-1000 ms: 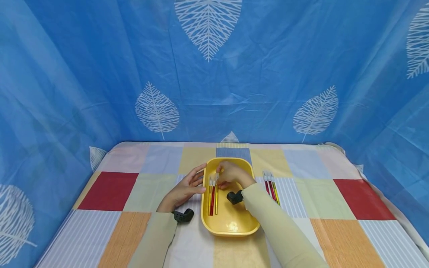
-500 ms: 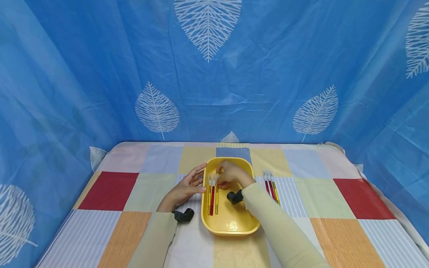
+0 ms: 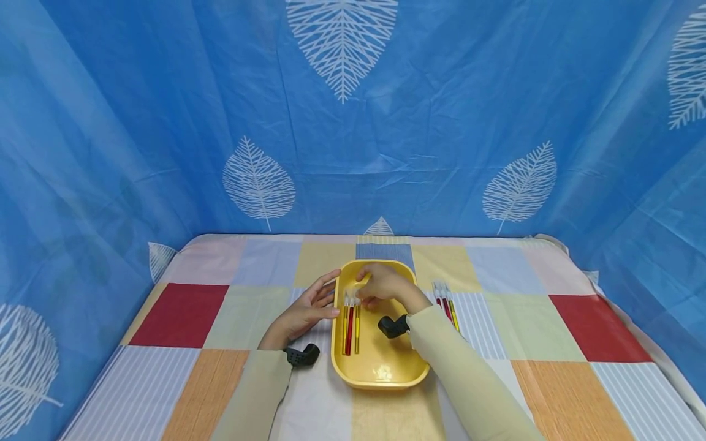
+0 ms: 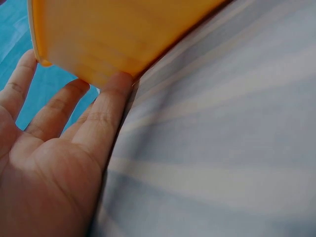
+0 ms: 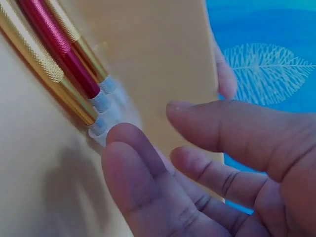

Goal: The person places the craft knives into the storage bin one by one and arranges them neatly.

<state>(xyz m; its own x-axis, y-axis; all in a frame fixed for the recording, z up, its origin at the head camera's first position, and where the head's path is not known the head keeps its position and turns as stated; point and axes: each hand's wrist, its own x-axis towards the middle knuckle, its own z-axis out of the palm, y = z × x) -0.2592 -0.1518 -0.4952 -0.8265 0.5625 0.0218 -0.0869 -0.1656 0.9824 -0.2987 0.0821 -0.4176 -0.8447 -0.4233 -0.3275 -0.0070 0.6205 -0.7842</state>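
A yellow tray [image 3: 379,385] stands between my hands. In its left half lie two gold craft knives and one red craft knife [image 3: 350,334] side by side, clear caps pointing away. My right hand [image 3: 388,285] is over the tray beside the caps. In the right wrist view its fingertips [image 5: 123,163] are right at the clear cap of the nearest gold craft knife [image 5: 74,101], with thumb and fingers apart and nothing between them. My left hand [image 3: 305,311] touches the tray's left side; the left wrist view has its straight fingers against the yellow wall [image 4: 113,44].
Right of the tray, several more craft knives [image 3: 445,304], red and gold, lie on the patchwork tablecloth [image 3: 529,331], partly behind my right sleeve [image 3: 463,367]. A blue curtain [image 3: 430,153] with white leaves hangs behind the table.
The right hand has let go of the rightmost gold knife, which now lies straight beside the others, and the wrist has shifted slightly right. My left hand has stayed in place.
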